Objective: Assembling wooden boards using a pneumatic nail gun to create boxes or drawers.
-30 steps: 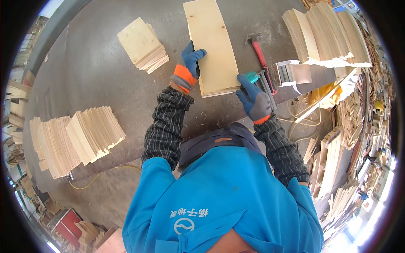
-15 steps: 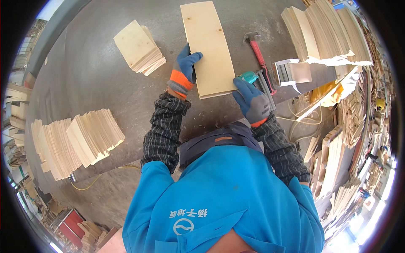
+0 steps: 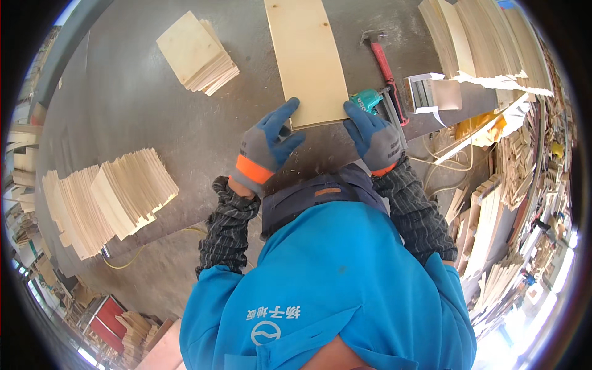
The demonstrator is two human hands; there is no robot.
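Note:
A long pale wooden board lies lengthwise away from me on the dark table, a thin second layer showing under its near edge. My left hand, in a blue and grey glove with an orange cuff, is at the near left corner. Its fingertips touch the board's edge, and its thumb is spread apart below. On the near right corner, my right hand, gloved alike, rests its fingertips, fingers stretched and thumb apart. Just beyond that hand lies a green nail gun, partly hidden. A red-handled hammer lies alongside it.
Short wooden panels form a small pile at the far left. More panels stand in a row at the near left and in a big stack at the far right. An open box of metal strips and a hose are at the right.
My left hand has let go of the board's left side and drawn back to its near corner. The right hand stays by the right corner. The view has shifted slightly.

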